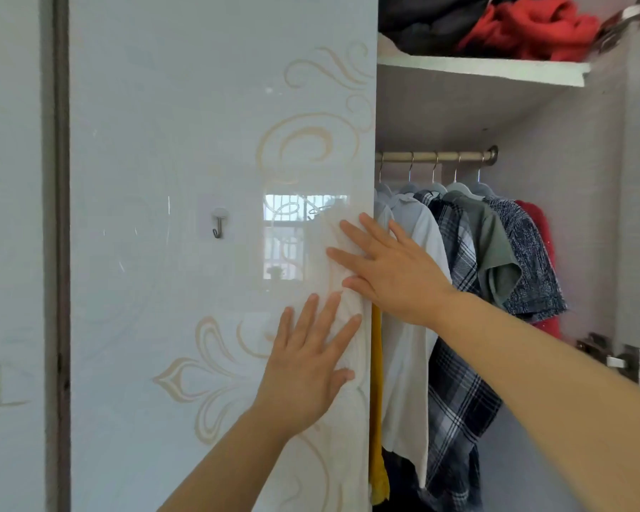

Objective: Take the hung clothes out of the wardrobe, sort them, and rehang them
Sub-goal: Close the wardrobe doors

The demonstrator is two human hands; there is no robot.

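A glossy pale sliding wardrobe door (200, 179) with beige swirl patterns covers the left part of the wardrobe. My left hand (307, 364) presses flat on the door near its right edge, fingers straight. My right hand (388, 267) lies flat higher up, across the same door edge. Behind the edge, a metal rail (436, 156) carries several hung garments: a white shirt (407, 345), a dark plaid shirt (455, 382), a grey-green tee (492, 253), a blue patterned shirt (529, 260), a red garment (540, 230) and a yellow one (377, 400), partly hidden by the door.
A white shelf (481, 70) above the rail holds piled dark and red clothes (532, 27). A small metal hook (218, 225) sticks on the door. The wardrobe's right wall has a metal hinge (610, 356). A dark vertical frame strip (58, 253) runs at the far left.
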